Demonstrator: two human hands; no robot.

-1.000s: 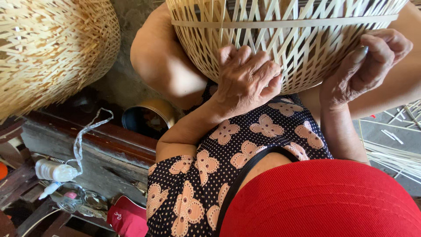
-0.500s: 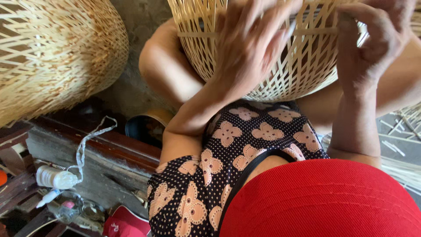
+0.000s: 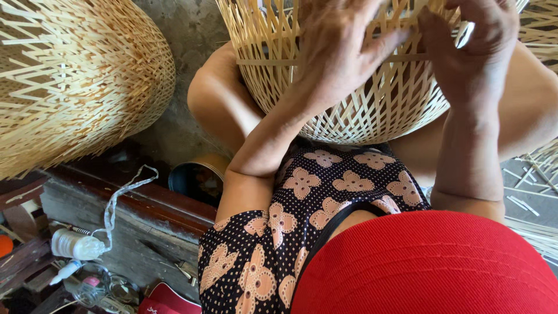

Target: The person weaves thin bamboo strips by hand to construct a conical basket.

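Observation:
A round basket (image 3: 372, 110) of pale woven bamboo strips rests between my knees, its rounded bottom turned toward me. My left hand (image 3: 340, 49) lies spread over its upper side, fingers pressing on a horizontal strip (image 3: 267, 60). My right hand (image 3: 474, 46) is close beside it on the right, with the fingers curled and pinching strips of the weave. Both hands touch the basket near the top edge of the view, where their fingertips are partly cut off. My red cap brim (image 3: 430, 267) and flowered dark top (image 3: 302, 209) fill the lower part.
A second, larger woven bamboo basket (image 3: 75, 81) stands at the upper left. Below it are a worn wooden beam (image 3: 116, 197), a round metal tin (image 3: 200, 174), a white plastic bottle (image 3: 75, 244) with a pale ribbon, and small clutter. Loose bamboo strips (image 3: 535, 186) lie at the right.
Both hands have slid from the basket's lower side up toward its upper part and closer together. The basket now sits nearer and larger in view.

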